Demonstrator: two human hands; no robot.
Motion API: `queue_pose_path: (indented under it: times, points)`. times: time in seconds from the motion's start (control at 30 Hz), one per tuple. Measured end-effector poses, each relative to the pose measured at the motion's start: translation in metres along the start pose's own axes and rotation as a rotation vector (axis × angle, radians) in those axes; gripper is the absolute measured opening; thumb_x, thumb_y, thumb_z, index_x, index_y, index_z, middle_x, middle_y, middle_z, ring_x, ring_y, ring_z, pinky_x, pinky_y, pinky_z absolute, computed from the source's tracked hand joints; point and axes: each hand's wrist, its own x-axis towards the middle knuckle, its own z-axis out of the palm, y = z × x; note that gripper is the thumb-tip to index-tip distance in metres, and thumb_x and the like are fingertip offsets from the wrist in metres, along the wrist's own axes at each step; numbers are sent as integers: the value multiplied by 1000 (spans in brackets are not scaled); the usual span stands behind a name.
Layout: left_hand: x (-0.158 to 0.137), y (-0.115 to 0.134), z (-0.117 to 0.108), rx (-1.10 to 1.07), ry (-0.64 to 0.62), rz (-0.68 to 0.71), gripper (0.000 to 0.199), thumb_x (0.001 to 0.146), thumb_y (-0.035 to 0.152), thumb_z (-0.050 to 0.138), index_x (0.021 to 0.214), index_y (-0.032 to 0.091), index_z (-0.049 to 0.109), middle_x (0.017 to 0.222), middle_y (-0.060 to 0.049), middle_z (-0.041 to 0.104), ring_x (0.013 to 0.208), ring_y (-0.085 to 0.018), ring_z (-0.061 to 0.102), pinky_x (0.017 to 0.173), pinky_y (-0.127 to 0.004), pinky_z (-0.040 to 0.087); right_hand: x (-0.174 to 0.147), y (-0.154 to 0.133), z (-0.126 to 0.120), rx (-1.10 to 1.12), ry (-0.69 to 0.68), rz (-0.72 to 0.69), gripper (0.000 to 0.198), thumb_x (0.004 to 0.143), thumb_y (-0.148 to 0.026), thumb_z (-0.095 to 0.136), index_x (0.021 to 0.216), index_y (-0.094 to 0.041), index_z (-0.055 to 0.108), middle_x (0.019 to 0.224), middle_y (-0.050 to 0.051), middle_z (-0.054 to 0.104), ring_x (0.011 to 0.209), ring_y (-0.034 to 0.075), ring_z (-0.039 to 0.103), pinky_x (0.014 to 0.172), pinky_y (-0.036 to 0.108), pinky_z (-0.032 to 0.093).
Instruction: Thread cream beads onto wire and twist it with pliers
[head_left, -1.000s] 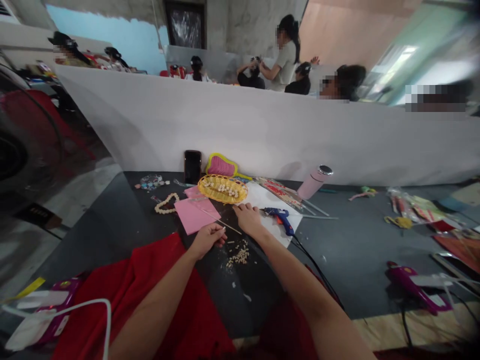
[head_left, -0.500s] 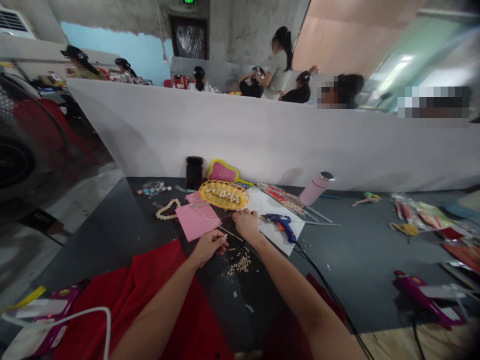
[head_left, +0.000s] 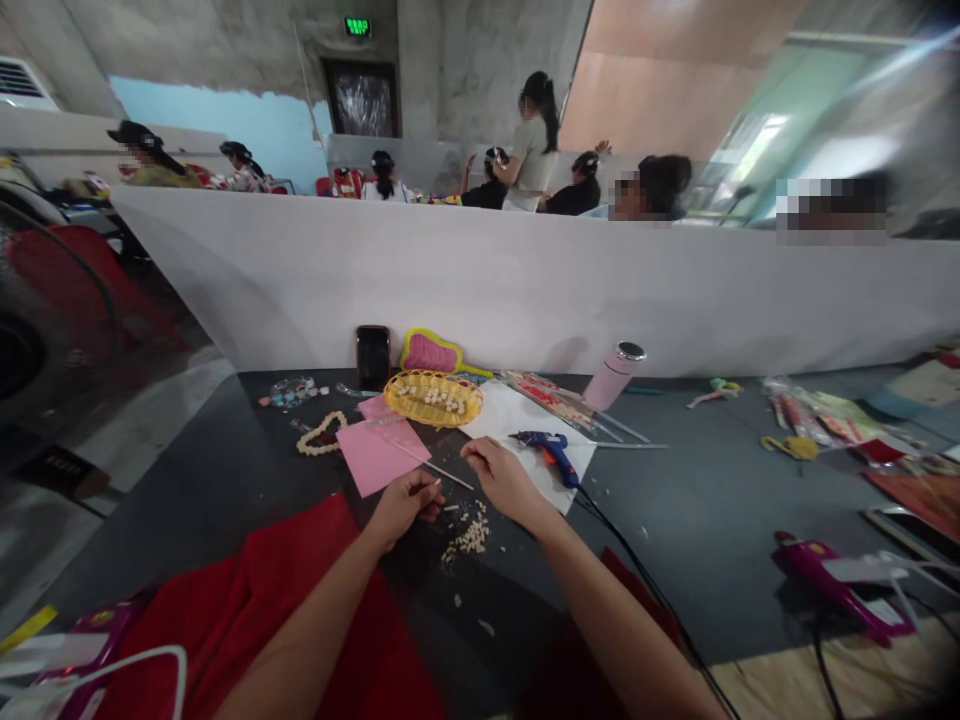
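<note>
My left hand (head_left: 405,508) rests low over the dark table, closed in a pinch with a small pale piece (head_left: 438,483) at its fingertips. To its right, my right hand (head_left: 501,478) has its fingers curled down beside the white sheet (head_left: 486,408); whether anything is in them is hidden. A thin stick (head_left: 450,474) lies between the hands, partly across a pink paper square (head_left: 379,455). Just nearer to me is a loose pile of short pale pieces (head_left: 471,535). Beyond the hands stands a yellow woven basket (head_left: 431,408) with several small whitish pieces in it.
A blue glue gun (head_left: 553,446) lies on the white sheet, its cord running toward me. Behind are a phone (head_left: 373,357), a pink bottle (head_left: 615,375) and a white partition (head_left: 420,270). A beaded heart (head_left: 321,434) lies left; a purple device (head_left: 840,585) lies right.
The right hand has drawn back from the basket's edge, toward me and slightly right. My left hand keeps its pinch. The whole view has shifted a little with my head.
</note>
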Motion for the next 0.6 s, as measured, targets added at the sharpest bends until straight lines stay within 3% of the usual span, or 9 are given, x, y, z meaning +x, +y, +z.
queue_pose_path:
  times: [0.1,0.27,0.6]
  points:
    - [-10,22,12,-14,-64,60,34,69,44,67,83,15,57,71,-2,67,55,-11,57,54,-23,46,-13,-12,-20,209,87,-31,17,88,-13,41,90,-19,57,92,4,60,86,14,56,77,26,43]
    - [-25,59,33,-20,-83,127,36,70,42,67,92,16,56,68,-2,67,52,-12,57,52,-24,46,-24,-29,-40,351,119,-27,13,87,-16,45,92,-21,56,88,2,61,80,13,57,73,25,45]
    - [-38,47,28,-35,-87,137,29,77,42,61,91,16,56,71,-2,66,52,-12,58,50,-23,46,-29,-34,-29,313,18,-31,12,85,-14,46,90,-20,55,86,1,60,82,14,56,75,26,44]
